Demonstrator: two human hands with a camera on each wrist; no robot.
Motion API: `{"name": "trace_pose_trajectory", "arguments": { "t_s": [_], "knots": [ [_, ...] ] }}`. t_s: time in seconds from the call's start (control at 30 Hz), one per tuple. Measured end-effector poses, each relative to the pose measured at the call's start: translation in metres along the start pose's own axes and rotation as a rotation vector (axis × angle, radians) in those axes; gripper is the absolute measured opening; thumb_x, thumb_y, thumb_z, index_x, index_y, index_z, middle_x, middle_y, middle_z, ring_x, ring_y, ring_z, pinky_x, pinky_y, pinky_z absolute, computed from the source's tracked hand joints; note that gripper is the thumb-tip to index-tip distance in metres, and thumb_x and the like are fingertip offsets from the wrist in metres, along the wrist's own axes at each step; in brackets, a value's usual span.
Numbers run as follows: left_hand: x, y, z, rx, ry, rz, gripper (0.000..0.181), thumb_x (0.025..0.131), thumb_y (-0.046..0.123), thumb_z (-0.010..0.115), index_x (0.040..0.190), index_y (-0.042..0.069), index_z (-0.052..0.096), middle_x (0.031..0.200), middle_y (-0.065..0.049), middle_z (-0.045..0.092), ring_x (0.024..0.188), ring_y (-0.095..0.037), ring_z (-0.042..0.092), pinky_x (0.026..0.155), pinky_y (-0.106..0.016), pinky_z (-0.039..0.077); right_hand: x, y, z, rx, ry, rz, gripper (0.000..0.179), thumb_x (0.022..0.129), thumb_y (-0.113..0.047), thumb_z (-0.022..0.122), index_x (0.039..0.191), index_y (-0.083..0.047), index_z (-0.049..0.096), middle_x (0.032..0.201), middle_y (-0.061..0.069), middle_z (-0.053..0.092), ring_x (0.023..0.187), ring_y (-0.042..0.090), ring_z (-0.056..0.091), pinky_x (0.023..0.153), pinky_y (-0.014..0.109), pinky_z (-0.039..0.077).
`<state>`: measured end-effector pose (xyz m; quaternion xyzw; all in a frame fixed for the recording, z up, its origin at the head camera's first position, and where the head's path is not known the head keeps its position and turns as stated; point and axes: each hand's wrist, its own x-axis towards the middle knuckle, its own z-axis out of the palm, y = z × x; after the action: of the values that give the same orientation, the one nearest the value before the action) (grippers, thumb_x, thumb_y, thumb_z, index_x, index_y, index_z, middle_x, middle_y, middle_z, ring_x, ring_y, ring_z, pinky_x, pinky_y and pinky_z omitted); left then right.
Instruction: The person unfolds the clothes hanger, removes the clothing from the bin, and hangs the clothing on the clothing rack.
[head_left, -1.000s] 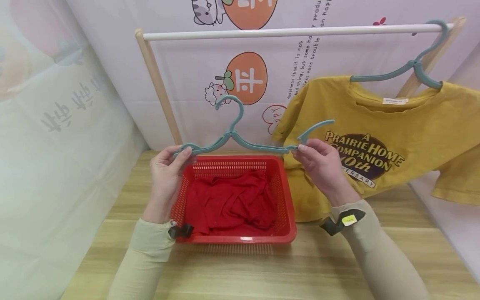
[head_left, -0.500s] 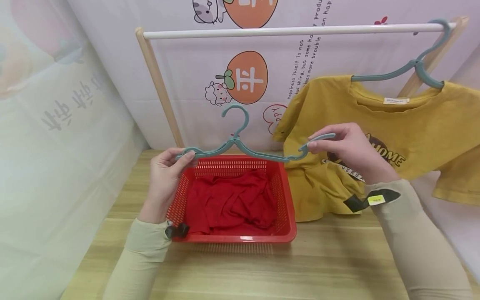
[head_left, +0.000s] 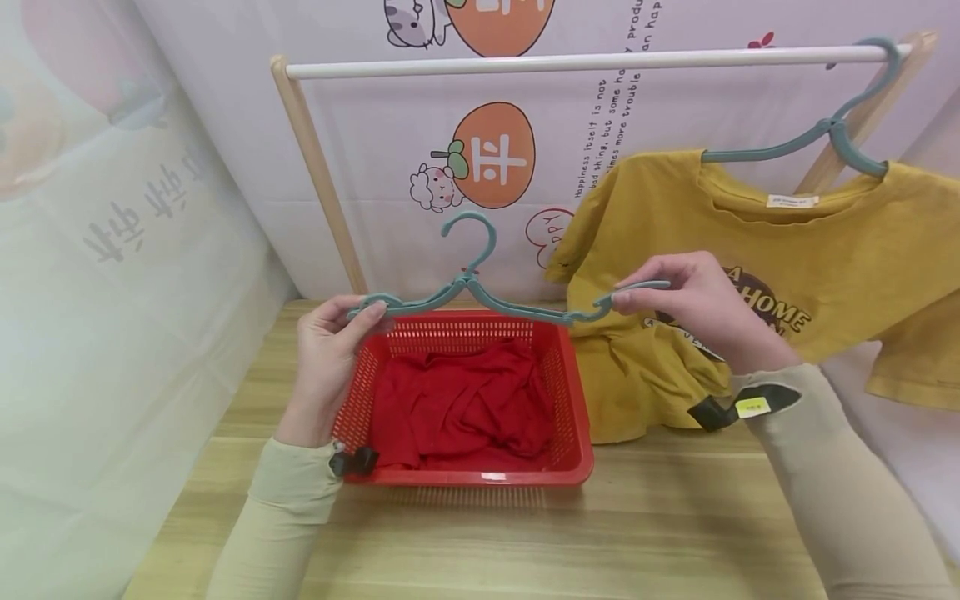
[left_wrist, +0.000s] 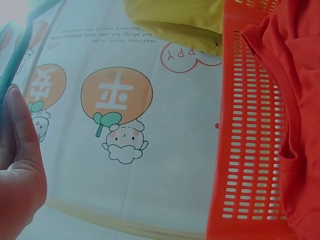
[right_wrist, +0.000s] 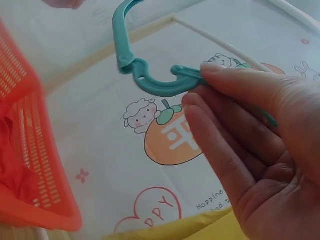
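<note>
A teal folding hanger is held up above the back rim of a red basket, its hook pointing up. My left hand pinches the folded left end between thumb and fingers. At the other end, my right hand pinches the hinged end piece, which stretches outward to the right. In the right wrist view the hanger's curved joint shows close up, with thumb and fingertip on the end piece. Crumpled red cloth lies inside the basket, below both hands.
A rack with a white rail and wooden posts stands behind the basket. On its right side a yellow T-shirt hangs from another teal hanger, its lower part resting on the wooden table.
My right hand has shifted right along the hanger and swung its end piece from raised to nearly level. The hanger has dipped slightly. My left hand keeps its hold.
</note>
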<state>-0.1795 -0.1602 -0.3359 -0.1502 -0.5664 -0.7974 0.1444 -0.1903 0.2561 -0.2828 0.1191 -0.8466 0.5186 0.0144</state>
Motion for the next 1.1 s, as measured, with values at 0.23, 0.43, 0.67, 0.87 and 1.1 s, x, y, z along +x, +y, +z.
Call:
{"name": "trace_pose_trajectory", "arguments": {
  "t_s": [0.23, 0.43, 0.67, 0.87, 1.1],
  "knots": [
    [0.001, 0.000, 0.000, -0.076, 0.008, 0.008, 0.020, 0.095, -0.008, 0.067, 0.091, 0.008, 0.078, 0.087, -0.008, 0.076, 0.074, -0.017, 0.074, 0.077, -0.031, 0.061, -0.002, 0.017, 0.011, 0.399, 0.037, -0.081, 0.006, 0.094, -0.003, 0.074, 0.097, 0.002, 0.076, 0.091, 0.009, 0.076, 0.082, 0.018, 0.073, 0.072, 0.025, 0.058],
    [0.002, -0.003, 0.004, -0.148, 0.028, 0.024, 0.023, 0.095, -0.010, 0.065, 0.089, 0.009, 0.078, 0.086, -0.007, 0.076, 0.073, -0.016, 0.073, 0.074, -0.029, 0.060, -0.001, 0.032, 0.028, 0.821, 0.053, -0.169, 0.014, 0.097, 0.007, 0.064, 0.094, 0.001, 0.077, 0.091, 0.011, 0.076, 0.082, 0.017, 0.073, 0.080, 0.028, 0.059],
    [0.002, -0.006, 0.009, -0.238, 0.045, 0.015, 0.015, 0.094, -0.005, 0.069, 0.090, 0.007, 0.077, 0.088, -0.008, 0.076, 0.075, -0.016, 0.073, 0.077, -0.029, 0.060, 0.001, 0.044, 0.048, 1.138, 0.073, -0.206, 0.015, 0.097, 0.008, 0.063, 0.093, 0.002, 0.076, 0.090, 0.014, 0.075, 0.082, 0.020, 0.073, 0.079, 0.027, 0.059],
    [0.002, -0.006, 0.009, -0.233, 0.036, 0.024, 0.018, 0.095, -0.006, 0.067, 0.091, 0.008, 0.078, 0.088, -0.008, 0.077, 0.075, -0.016, 0.073, 0.077, -0.029, 0.060, 0.001, 0.047, 0.050, 1.129, 0.074, -0.169, 0.016, 0.097, 0.007, 0.063, 0.092, 0.000, 0.076, 0.090, 0.013, 0.076, 0.081, 0.020, 0.073, 0.079, 0.027, 0.059],
    [0.002, -0.005, 0.006, -0.189, 0.021, 0.015, 0.015, 0.093, -0.005, 0.071, 0.090, 0.008, 0.078, 0.089, -0.008, 0.077, 0.076, -0.017, 0.074, 0.078, -0.031, 0.061, 0.001, 0.027, 0.015, 0.498, 0.048, -0.111, 0.018, 0.095, -0.001, 0.072, 0.112, 0.002, 0.075, 0.104, 0.010, 0.076, 0.094, 0.019, 0.073, 0.082, 0.028, 0.059]
  ]
}}
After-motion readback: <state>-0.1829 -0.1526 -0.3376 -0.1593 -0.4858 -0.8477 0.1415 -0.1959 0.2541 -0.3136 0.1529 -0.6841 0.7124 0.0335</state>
